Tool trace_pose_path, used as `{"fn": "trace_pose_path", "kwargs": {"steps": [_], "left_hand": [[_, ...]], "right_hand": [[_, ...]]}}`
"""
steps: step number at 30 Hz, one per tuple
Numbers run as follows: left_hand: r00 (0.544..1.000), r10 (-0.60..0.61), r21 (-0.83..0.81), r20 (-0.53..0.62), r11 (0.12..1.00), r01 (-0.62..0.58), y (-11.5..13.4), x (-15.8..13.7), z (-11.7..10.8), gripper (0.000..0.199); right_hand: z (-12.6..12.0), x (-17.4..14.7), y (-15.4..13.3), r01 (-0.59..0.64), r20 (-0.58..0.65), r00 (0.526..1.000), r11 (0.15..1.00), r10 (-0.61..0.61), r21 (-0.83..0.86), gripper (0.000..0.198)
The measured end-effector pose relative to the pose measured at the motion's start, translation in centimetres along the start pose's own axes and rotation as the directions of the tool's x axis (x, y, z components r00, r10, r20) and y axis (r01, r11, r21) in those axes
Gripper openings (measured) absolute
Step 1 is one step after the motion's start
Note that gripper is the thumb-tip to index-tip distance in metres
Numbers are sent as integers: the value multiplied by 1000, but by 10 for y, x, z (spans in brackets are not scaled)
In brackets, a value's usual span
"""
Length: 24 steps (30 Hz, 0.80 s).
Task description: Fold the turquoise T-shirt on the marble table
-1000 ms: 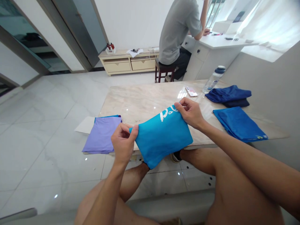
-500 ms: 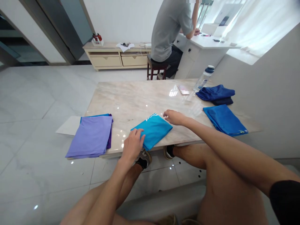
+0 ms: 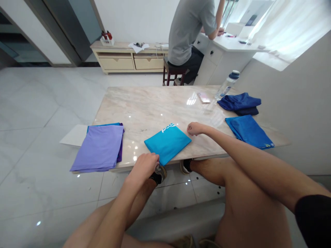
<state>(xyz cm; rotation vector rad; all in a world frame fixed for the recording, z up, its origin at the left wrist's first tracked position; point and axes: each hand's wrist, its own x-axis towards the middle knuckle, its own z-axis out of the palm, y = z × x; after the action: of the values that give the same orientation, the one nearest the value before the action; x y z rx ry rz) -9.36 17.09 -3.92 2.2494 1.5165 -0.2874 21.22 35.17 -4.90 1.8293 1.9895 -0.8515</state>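
The folded turquoise cloth [image 3: 167, 143], which a second ago was held up in the air between both hands, now lies flat on the worktop [image 3: 155, 106] near its front edge, white lettering at its far corner. Half a second ago both hands were pressing on it; now they have drawn off. The left hand [image 3: 143, 166] sits at the front edge just beside the cloth's near corner, fingers curled loosely, gripping nothing that I can see. The right hand [image 3: 196, 128] rests on the stone just beside the cloth's right corner, fingers curled in, and it too has hold of nothing. To my eye this piece is folded and set down, released by both hands.

At the front left corner a lilac folded cloth [image 3: 100, 148] lies on top of a darker purple one, overhanging the edge, with a white sheet [image 3: 73, 135] poking out from under it to the left. Toward the right edge lies a mid-blue folded cloth [image 3: 247, 131], and behind it a rumpled navy cloth [image 3: 240, 103]. A water bottle [image 3: 228, 85] with a dark cap stands near the far right corner.

The worktop is glossy pale marble, the floor shiny white tile. Beyond, a person in a grey shirt [image 3: 190, 31] sits on a dark stool at a white desk, back turned; a low cream cabinet [image 3: 129, 62] stands against the far wall
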Motion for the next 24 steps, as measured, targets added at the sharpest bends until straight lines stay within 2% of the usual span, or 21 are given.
{"fn": "trace_pose_path", "kwargs": {"steps": [2,4,6,9,13,16,22,24], "left_hand": [[998,-44,18,-33,999,45,-1,-8,-9,23],[995,-77,5,-55,997,78,-3,-14,-16,24],[993,-95,-19,-71,995,94,-5,-18,-20,24],[989,-118,-34,-88,993,115,-9,-20,-23,22],[986,-146,-50,-87,989,142,-14,-19,-21,22],[984,-151,-64,-92,987,145,-20,-17,-18,23],[978,-171,-68,-118,984,164,-33,-14,-12,29],[978,-168,-57,-121,985,162,-34,-14,-12,30]], "right_hand": [[-1,4,-6,31,-45,999,982,-23,187,15],[1,7,-14,43,-59,998,929,-23,367,26],[4,11,-21,29,-47,999,886,-8,464,32],[7,15,-27,-21,10,1000,855,18,518,41],[7,17,-31,-153,164,984,835,76,529,47],[7,13,-33,-176,243,969,798,39,576,49],[0,-22,-27,6,159,970,673,-183,740,48],[-11,-45,-16,69,89,975,656,-203,751,45]]}}
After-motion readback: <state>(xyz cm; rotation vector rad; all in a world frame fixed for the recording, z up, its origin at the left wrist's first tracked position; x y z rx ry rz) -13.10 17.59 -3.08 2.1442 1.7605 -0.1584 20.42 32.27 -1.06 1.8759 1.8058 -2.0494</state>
